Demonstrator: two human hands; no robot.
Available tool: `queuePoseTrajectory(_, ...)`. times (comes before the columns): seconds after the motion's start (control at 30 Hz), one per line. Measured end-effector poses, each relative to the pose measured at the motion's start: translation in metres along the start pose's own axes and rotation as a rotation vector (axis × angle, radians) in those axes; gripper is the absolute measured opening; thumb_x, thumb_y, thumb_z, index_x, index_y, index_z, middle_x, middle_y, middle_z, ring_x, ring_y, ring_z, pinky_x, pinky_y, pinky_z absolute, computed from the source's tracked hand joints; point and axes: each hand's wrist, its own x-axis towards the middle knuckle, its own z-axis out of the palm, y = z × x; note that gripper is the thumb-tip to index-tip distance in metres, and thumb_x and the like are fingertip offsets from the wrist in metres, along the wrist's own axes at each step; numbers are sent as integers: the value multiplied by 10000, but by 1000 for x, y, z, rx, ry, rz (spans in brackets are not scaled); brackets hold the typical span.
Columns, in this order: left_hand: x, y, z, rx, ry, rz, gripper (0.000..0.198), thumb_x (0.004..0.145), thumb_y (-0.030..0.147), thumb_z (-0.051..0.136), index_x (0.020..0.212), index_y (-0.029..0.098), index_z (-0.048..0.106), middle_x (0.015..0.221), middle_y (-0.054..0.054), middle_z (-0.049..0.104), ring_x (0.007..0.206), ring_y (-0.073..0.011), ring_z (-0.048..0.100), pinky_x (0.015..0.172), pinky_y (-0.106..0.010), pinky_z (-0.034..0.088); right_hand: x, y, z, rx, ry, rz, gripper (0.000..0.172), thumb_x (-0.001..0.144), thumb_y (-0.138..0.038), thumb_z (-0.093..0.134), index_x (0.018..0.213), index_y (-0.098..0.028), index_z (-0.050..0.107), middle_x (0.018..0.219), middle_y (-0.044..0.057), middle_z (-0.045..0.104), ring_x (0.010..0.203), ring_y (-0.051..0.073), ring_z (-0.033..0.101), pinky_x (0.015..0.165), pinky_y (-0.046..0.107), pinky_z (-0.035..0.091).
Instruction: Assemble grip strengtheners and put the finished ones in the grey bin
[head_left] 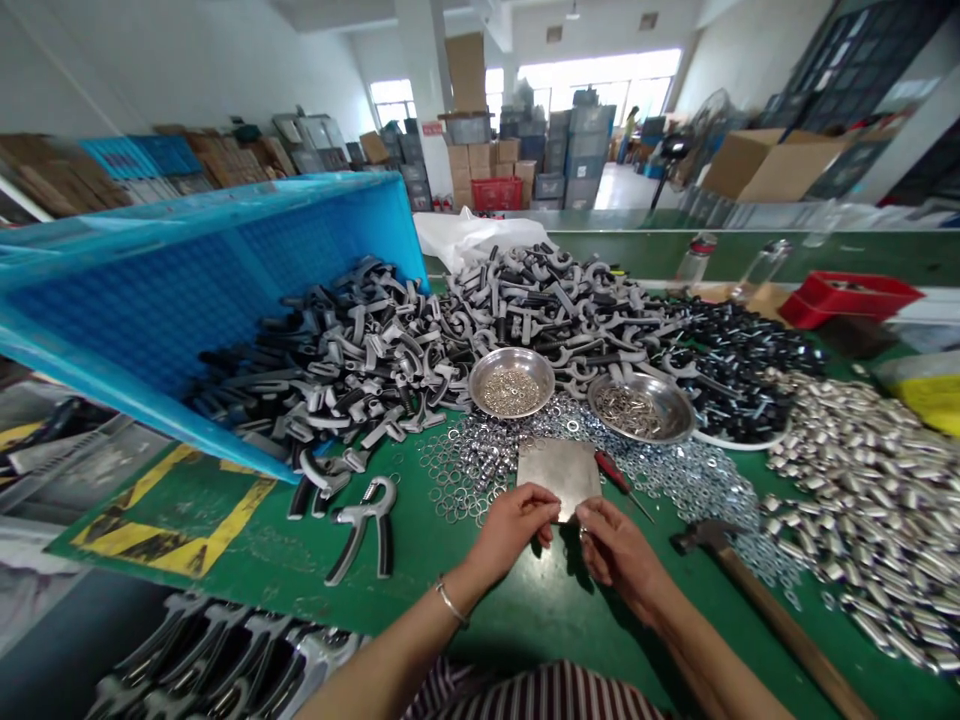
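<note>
My left hand (519,520) has its fingertips pinched together over the front edge of a flat square metal plate (556,468). Just to its right, my right hand (616,548) is pinched too, with a small shiny bit at its fingertips. Whatever either hand holds is too small to name. Behind the plate lie small metal nuts and rings (484,452). A red-handled screwdriver (619,475) rests at the plate's right edge. A hammer (765,600) with a wooden handle lies right of my right hand. One hand gripper (366,530) with a spring stands apart on the left.
A blue crate (210,250) lies tipped at left, spilling grey and black handles (375,345). Two metal bowls (512,383) (643,408) hold small parts. Silver cylinders (877,490) and black parts (739,375) are heaped right. A red bin (847,298) stands behind.
</note>
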Motion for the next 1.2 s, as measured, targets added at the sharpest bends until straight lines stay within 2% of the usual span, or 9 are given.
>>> queuePoseTrajectory(0.1,-10,3,8,-44,-71,-22,356,783,441,723,951,133,663,668,-29,681,608,-146,649,623,-265,526,-3,-6,5,57,-25,16,354,852,-506,685,788,-210,503,408,-130,384,325,18,170,313,143,155)
queuePoseTrajectory(0.23,-17,4,14,-123,-74,-49,358,764,441,750,919,133,655,689,-33,688,611,-142,648,632,-270,526,-4,-14,8,99,-80,90,356,867,-508,666,777,-187,541,474,-82,478,339,16,201,310,150,177)
queuePoseTrajectory(0.37,-16,4,12,-157,-105,-70,371,745,438,769,928,128,679,719,-37,694,639,-142,651,670,-282,533,-5,-14,5,239,-117,190,306,864,-440,696,771,-167,591,509,-77,459,382,13,192,337,140,175)
queuePoseTrajectory(0.47,-12,5,12,-101,-40,-63,348,736,434,774,906,139,704,735,-39,696,667,-149,652,680,-283,535,-7,-14,5,309,-136,229,252,832,-383,746,815,-168,616,590,-52,491,444,29,264,377,137,251)
queuePoseTrajectory(0.63,-12,12,12,-32,27,-43,297,754,411,757,891,151,713,734,-35,689,645,-141,637,647,-261,525,-10,-19,4,119,-180,-5,194,885,-363,690,861,-207,577,669,-45,517,578,93,485,580,238,472)
queuePoseTrajectory(0.73,-16,16,12,-21,-3,-39,289,749,406,760,878,151,719,774,-42,694,662,-141,640,651,-260,531,-9,-22,0,-97,-225,-74,195,914,-370,653,872,-206,558,681,-39,561,634,123,583,661,281,491)
queuePoseTrajectory(0.87,-21,16,9,3,-31,-20,274,746,398,768,849,147,725,794,-38,661,642,-127,630,618,-243,525,-5,-21,-5,-176,-282,-59,183,921,-365,647,926,-216,541,670,-49,584,611,124,607,614,261,468)
queuePoseTrajectory(1.07,-21,8,-5,83,-120,79,239,818,381,717,906,160,743,871,-43,635,609,-107,625,584,-234,512,-3,-10,-4,74,-222,119,248,844,-387,737,930,-204,593,538,-100,417,445,61,396,455,190,392)
queuePoseTrajectory(1.2,-29,3,-4,476,-116,389,186,922,318,602,984,206,737,890,-62,688,808,-165,656,753,-277,529,-7,-4,-8,155,-160,212,292,808,-383,770,999,-211,631,744,-10,604,610,98,558,573,219,494)
